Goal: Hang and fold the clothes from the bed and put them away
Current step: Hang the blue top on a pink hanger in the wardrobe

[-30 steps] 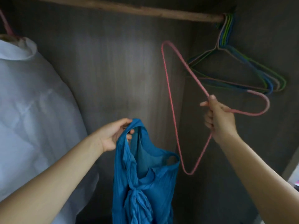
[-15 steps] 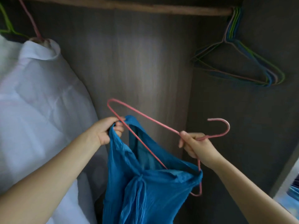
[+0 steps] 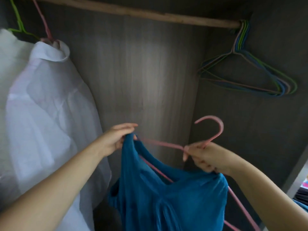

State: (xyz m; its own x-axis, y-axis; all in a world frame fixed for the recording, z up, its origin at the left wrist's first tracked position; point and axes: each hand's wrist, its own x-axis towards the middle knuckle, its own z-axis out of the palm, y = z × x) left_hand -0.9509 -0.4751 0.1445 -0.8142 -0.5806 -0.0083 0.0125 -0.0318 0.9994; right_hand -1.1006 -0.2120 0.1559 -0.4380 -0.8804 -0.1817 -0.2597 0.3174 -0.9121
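Right hand (image 3: 205, 158) grips the pink hanger (image 3: 168, 145) at the neck just below its hook, fingers curled round the wire; the hook stands free above the knuckles, opening to the left. Left hand (image 3: 116, 139) pinches the top edge of the blue garment (image 3: 166, 197) at one shoulder strap, thumb and fingers closed on the cloth, right where the hanger's left arm meets the fabric. One pink arm runs from the right hand across to the left hand; a second pink wire shows inside the neck opening, slanting down under the cloth, and the hanger's right side emerges below the right forearm at the lower right edge. Garment hangs between the two hands, its upper part draped over the hanger, the rest falling out of view at the bottom. Whether the right-hand strap sits fully on the wire cannot be told: the hand covers it. Behind, the grey wood-grain wardrobe (image 3: 141, 80) back panel. Above, a wooden rail (image 3: 150, 15) spans the top. At its right end, a bunch of empty hangers (image 3: 250, 75), green, blue and pale pink, hangs against the side wall. At left, a white shirt (image 3: 46, 105) hangs from a pink hook, with a green hook beside it.
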